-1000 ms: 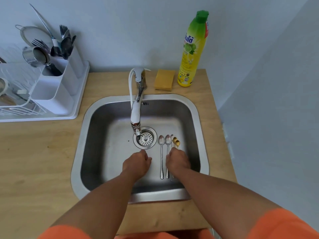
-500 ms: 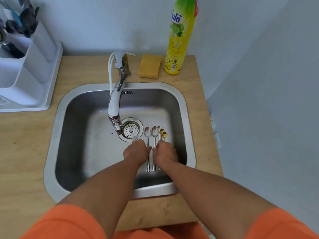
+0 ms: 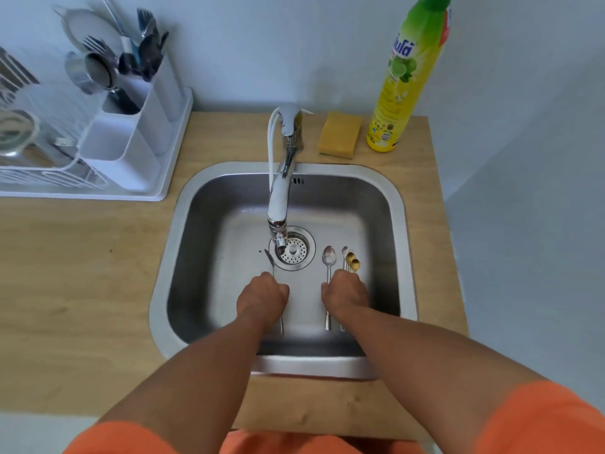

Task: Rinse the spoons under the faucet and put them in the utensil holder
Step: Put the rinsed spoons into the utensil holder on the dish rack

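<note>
Several spoons lie side by side on the floor of the steel sink (image 3: 397, 244), right of the drain: a silver spoon (image 3: 329, 257), a second silver one (image 3: 344, 252) and two small gold spoons (image 3: 353, 261). My right hand (image 3: 345, 294) rests curled over their handles; its grip is hidden. My left hand (image 3: 262, 298) is closed on another silver spoon (image 3: 269, 258), blurred, its bowl pointing at the faucet spout (image 3: 278, 204). No water stream shows. The white utensil holder (image 3: 131, 152) stands at the back left, with forks and dark utensils in it.
A white dish rack tray (image 3: 157, 191) holds the utensil holder and metal cups. A yellow sponge (image 3: 340, 135) and a tall yellow-green dish soap bottle (image 3: 406, 80) stand behind the sink. The drain strainer (image 3: 293, 249) sits under the spout. Wooden counter (image 3: 82, 273) surrounds the sink.
My left hand has taken one silver spoon from the row and moved left with it, toward the spout. My right hand stays over the remaining spoons. The view has shifted.
</note>
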A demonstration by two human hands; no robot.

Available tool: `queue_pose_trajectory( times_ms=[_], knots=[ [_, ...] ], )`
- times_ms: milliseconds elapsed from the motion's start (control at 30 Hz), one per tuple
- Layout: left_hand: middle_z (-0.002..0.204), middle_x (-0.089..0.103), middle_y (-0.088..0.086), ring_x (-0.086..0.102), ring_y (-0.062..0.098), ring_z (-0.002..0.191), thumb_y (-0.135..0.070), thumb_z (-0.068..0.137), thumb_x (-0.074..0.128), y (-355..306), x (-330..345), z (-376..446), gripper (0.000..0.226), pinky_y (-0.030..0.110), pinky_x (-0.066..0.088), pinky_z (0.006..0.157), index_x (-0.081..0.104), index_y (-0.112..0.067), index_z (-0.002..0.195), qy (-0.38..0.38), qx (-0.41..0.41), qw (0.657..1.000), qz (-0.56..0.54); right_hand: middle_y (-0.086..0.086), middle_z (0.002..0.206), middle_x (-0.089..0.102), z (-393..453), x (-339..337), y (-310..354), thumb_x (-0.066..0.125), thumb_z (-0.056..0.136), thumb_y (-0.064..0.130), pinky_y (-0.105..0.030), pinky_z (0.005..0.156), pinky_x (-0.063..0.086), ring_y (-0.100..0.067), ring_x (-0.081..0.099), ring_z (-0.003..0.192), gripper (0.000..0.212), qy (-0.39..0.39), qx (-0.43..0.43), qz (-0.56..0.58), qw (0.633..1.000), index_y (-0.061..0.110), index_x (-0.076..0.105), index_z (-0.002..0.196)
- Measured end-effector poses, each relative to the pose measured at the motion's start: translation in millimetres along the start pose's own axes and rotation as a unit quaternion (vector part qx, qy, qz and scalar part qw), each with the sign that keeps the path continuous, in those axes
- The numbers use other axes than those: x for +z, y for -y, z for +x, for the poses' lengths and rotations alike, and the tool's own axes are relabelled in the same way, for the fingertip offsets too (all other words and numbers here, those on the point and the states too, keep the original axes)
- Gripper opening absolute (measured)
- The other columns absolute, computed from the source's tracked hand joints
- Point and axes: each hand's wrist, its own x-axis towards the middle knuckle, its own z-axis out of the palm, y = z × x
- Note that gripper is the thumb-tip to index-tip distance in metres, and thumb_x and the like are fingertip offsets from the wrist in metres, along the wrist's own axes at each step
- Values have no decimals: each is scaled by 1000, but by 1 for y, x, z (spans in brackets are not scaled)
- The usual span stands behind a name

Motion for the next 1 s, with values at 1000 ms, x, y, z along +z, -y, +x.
queue_pose_trajectory(
  times_ms=[1000],
  knots=[
    [110,71,9,63,33,97,-40,103,47,102,-343,44,30,41,44,74,64,-16,107,-450,70,880,-135,1,77,55,-49,5,95,48,85,33,-32,62,38,-26,54,73,14,30,-226,9,974,20,46,84]
  ],
)
